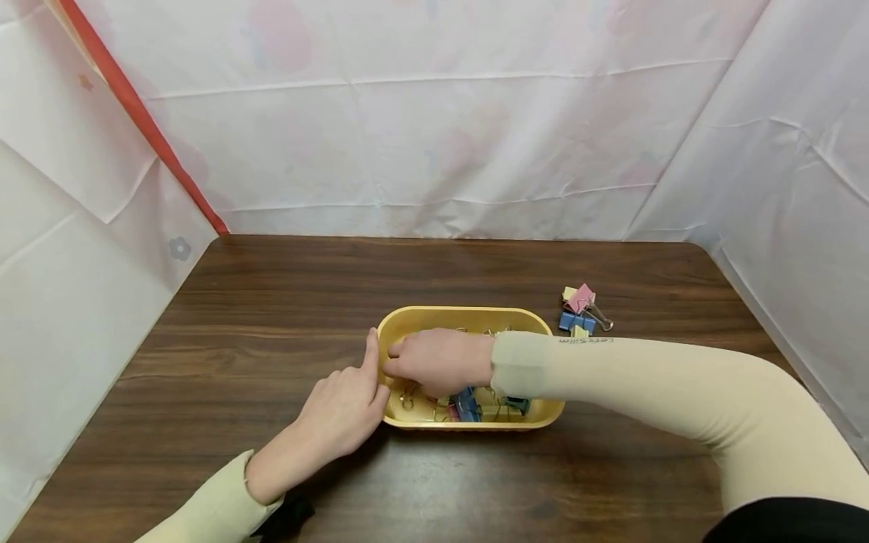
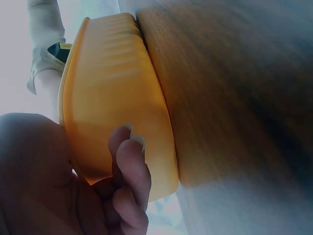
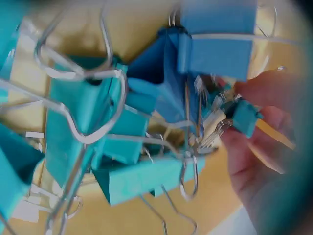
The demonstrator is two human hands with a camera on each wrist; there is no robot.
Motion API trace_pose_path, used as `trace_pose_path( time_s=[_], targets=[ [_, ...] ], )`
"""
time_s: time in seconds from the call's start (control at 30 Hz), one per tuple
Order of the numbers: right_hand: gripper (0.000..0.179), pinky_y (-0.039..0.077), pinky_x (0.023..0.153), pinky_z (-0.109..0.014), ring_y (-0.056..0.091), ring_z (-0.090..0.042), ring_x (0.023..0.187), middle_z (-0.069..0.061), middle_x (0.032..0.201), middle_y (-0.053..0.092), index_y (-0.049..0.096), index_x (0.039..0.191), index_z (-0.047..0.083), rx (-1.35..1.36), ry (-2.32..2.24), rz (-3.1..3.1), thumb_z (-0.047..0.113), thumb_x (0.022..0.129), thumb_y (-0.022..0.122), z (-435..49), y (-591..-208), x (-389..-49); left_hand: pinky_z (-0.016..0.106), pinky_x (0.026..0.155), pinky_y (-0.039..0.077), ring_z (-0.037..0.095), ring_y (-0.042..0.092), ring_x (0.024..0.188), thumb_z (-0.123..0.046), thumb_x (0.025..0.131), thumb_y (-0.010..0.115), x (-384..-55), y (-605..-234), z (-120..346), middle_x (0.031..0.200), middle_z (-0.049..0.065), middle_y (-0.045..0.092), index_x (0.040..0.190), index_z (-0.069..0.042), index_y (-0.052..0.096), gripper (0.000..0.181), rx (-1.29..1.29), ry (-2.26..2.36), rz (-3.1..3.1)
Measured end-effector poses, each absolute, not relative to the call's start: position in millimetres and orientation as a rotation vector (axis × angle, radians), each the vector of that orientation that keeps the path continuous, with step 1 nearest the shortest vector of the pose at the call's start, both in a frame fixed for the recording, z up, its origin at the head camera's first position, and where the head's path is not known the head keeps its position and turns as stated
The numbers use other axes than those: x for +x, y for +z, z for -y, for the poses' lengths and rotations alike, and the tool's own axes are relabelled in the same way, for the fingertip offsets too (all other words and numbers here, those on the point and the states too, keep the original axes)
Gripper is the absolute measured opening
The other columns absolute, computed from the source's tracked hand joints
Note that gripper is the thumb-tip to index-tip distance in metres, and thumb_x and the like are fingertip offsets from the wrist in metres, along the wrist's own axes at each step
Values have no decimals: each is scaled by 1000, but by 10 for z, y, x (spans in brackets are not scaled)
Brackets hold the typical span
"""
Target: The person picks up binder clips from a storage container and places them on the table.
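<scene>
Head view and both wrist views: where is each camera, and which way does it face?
Head: on the head, facing forward and down at a yellow oblong plastic tub; left hand, right hand and cream fabric sleeves show.
Left wrist: on that wrist, facing the tub's outer wall; left fingers and right sleeve show.
Right wrist: on that wrist, facing the blue and teal metal binder clips inside the tub; right fingers show.
Head and left wrist share the right sleeve.
</scene>
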State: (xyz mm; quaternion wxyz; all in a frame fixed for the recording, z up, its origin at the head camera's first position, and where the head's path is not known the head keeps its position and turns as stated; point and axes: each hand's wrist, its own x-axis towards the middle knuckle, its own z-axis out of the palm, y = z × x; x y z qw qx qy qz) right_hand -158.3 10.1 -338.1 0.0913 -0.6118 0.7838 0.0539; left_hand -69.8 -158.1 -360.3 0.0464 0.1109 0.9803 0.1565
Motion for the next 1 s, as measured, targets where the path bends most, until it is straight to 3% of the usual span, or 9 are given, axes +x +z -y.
trace_pose_path(
  time_s=[0.1,0.33,0.5,0.63,1.0],
  targets=[
    [28,44,72,-22,50,-10,80,6,96,53,62,110,14,-1758,-18,-2307,10,84,73,-156,-3296,-1635,34,41,32,15,39,43,-19,93,49,-702,-3602,1573,53,-1,43,155,9,13,77,333,482,-2985],
    [28,47,84,-26,56,-11,94,2,111,61,66,117,10,-1677,-309,-2317,18,91,70,-533,-3010,-1708,34,43,34,16,42,45,-21,94,48,-715,-3597,1529,55,0,45,155,8,14,76,309,491,-2968],
    [26,50,77,-27,59,-10,84,4,104,62,69,113,9,-1659,-442,-2461,20,90,73,-1077,-2853,-1785,35,44,36,17,43,46,-21,94,48,-725,-3590,1505,55,0,45,154,9,16,75,301,469,-2975],
    [23,50,67,-26,57,-6,76,8,99,61,70,112,13,-1452,-531,-2617,20,90,74,-1592,-2814,-1829,35,45,36,17,43,46,-22,94,48,-719,-3589,1490,55,0,45,154,9,16,75,294,463,-2973],
    [16,48,62,-28,55,-1,68,14,80,62,74,98,13,-962,-471,-2933,25,87,77,-2771,-3189,-1754,35,44,35,17,42,46,-21,94,49,-693,-3615,1473,55,0,45,154,9,18,74,304,455,-2982]
  ],
)
